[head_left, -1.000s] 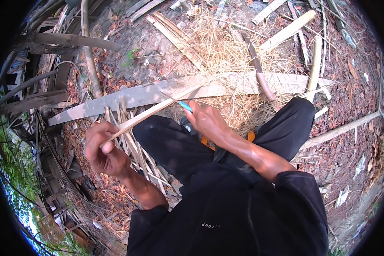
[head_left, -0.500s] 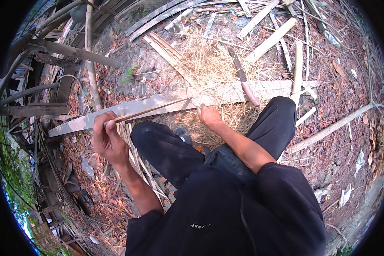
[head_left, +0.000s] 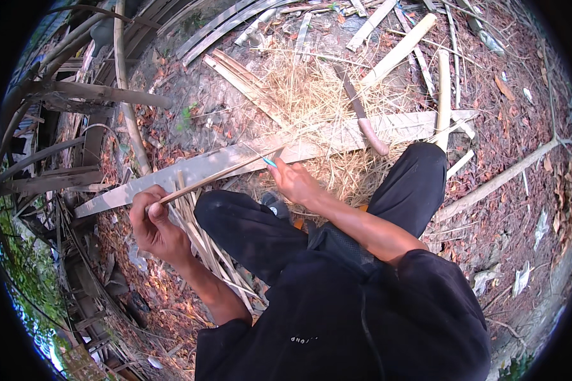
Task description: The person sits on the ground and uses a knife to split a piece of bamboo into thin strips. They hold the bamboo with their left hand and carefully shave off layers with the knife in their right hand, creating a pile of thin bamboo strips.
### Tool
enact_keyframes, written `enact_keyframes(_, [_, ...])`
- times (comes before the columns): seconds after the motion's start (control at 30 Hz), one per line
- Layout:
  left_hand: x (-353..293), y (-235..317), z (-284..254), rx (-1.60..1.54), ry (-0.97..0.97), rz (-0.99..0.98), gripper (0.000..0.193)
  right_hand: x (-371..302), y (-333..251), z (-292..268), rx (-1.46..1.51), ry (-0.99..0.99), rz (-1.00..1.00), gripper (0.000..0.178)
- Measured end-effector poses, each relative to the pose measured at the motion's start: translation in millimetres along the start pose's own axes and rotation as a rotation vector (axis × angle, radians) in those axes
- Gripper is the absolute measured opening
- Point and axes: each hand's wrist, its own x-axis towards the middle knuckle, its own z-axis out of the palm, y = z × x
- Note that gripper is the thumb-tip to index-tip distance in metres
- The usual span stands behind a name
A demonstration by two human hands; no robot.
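Near my left knee, my left hand [head_left: 162, 227] is closed round the near end of a thin wooden strip [head_left: 219, 179]. The strip slants up and to the right, over a long pale plank [head_left: 165, 179]. Closed as well, my right hand [head_left: 299, 183] grips a small blue-handled tool [head_left: 269, 162] by the strip's far end. A thin blade-like part points from it up and to the left; whether it touches the strip I cannot tell. A large knife [head_left: 373, 136] with a brown handle and dark blade rests across the plank among straw-like shavings [head_left: 308, 82].
Several split strips [head_left: 210, 238] lie under and beside my left knee. Beyond the plank are flat pieces of split wood [head_left: 397, 52]. Poles and stacked timber [head_left: 102, 94] stand at the left. A long branch [head_left: 496, 186] lies on leaf litter at the right.
My right hand has shifted left and slightly toward me along the strip, and the blue tool now shows. My left hand has lowered slightly with the strip.
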Motion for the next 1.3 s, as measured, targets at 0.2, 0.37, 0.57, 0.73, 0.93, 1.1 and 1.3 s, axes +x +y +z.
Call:
enact_keyframes(0.2, [12, 3, 0, 0.052, -0.135, 0.061, 0.021, 29, 73, 46, -0.223, 0.178, 0.043, 0.036])
enact_keyframes(0.37, [7, -7, -3, 0.057, -0.036, -0.001, 0.02, 34, 75, 45, -0.211, 0.111, 0.018, 0.039])
enact_keyframes(0.57, [7, -9, -2, 0.053, -0.044, 0.06, 0.025, 33, 117, 71, -0.287, 0.107, 0.154, 0.043])
enact_keyframes(0.73, [10, -6, 5, 0.022, -0.018, 0.006, 0.026, 47, 163, 86, -0.446, 0.17, 0.15, 0.04])
enact_keyframes(0.93, [5, -16, -18, 0.098, 0.102, -0.121, 0.019, 46, 134, 60, -0.17, 0.069, 0.284, 0.045])
enact_keyframes(1.1, [-1, -5, -23, 0.105, 0.07, -0.102, 0.016, -3, -26, -23, 0.204, -0.07, 0.132, 0.045])
enact_keyframes(1.3, [5, 15, 5, 0.12, -0.154, 0.136, 0.013, -57, -88, -43, 0.124, 0.223, -0.396, 0.021])
